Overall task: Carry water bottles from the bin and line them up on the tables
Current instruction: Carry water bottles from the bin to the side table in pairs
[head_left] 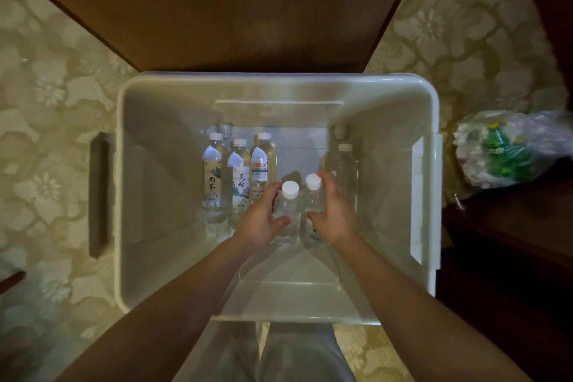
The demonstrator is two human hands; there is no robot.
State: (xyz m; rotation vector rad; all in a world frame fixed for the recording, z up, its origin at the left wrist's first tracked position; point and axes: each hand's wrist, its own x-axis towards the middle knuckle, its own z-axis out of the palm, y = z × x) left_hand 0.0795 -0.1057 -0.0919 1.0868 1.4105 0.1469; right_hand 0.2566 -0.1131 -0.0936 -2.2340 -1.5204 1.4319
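The place looks like a hotel or conference room: a pale floral-patterned carpet (46,87) covers the floor, dark polished wooden furniture (232,3) stands on it, and a translucent plastic bin (148,195) holds labelled water bottles (238,170).

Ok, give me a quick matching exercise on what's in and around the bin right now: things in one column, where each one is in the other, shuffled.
Things
1. left middle bottle
2. right middle bottle
3. three labelled bottles
4. plastic bag

Places
A. on the carpet, right of the bin
B. gripped by the right hand
C. in a row in the bin's left part, untouched
D. gripped by the left hand

Pairs: 1-D, 2-B, 3-C, 4-A.
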